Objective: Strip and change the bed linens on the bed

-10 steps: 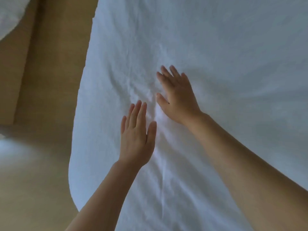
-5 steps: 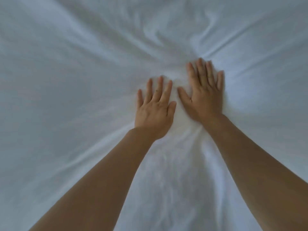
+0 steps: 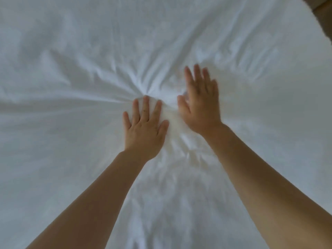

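Note:
A white bed sheet (image 3: 71, 150) fills nearly the whole head view, creased in folds that radiate from the middle. My left hand (image 3: 144, 129) lies palm down on the sheet with straight, spread fingers, pressing the cloth at the centre of the creases. Just to its right, my right hand (image 3: 201, 103) also lies flat on the sheet with straight fingers, slightly blurred. Neither hand grips the fabric. Both bare forearms reach in from the bottom edge.
A brown strip, floor or bed frame (image 3: 321, 17), shows at the top right corner past the sheet's edge. Everything else in view is sheet.
A second ago the sheet's left edge and brown floor showed; now the view is over the sheet's middle. Since half a second ago my right hand has slid further forward and right.

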{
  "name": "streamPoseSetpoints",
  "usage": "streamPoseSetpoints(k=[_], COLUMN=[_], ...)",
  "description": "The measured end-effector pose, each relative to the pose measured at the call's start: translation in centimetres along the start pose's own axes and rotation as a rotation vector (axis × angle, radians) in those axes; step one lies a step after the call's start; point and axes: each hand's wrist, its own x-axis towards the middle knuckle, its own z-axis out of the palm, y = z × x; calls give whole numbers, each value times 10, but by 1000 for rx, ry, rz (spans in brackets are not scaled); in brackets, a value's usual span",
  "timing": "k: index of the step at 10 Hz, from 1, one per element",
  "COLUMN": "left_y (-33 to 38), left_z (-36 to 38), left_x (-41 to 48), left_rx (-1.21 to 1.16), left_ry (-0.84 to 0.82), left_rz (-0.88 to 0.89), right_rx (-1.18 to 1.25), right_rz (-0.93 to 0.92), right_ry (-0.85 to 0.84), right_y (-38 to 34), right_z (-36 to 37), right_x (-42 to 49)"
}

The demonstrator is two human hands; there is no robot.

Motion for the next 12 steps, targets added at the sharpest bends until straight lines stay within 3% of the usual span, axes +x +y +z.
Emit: streamPoseSetpoints(k=[1, 2, 3, 4, 6, 7, 9, 10, 11, 12], left_y=[23, 73, 134, 166, 198, 235, 295, 300, 292, 284], left_z=[10, 36, 71, 94, 115, 134, 198, 220, 227, 211], left_x=[3, 3, -2, 3, 11, -3, -112, -175, -227, -268], left_rx=[-38, -146, -130, -65, -87, -145, -116, -10, 42, -31], left_ry=[60, 116, 86, 110, 357, 384, 223, 79, -97, -180], left_rz=[-67, -86, 46, 64, -113, -225, -122, -54, -9, -13], right_rx=[10, -94, -136, -148, 23, 102, 112, 220, 215, 300], right_rz=[-164, -97, 100, 277, 292, 314, 364, 553, 682, 547], right_ry=[-83, -56, -18, -56, -58, -111, -241, -337, -618, -602], right_y=[-10, 65, 158, 235, 321, 342, 369, 377, 366, 328], right_z=[12, 6, -12, -27, -39, -39, -45, -41, -35, -37], right_x=[3, -9, -38, -64, -74, -118, -284, -364, -442, -471])
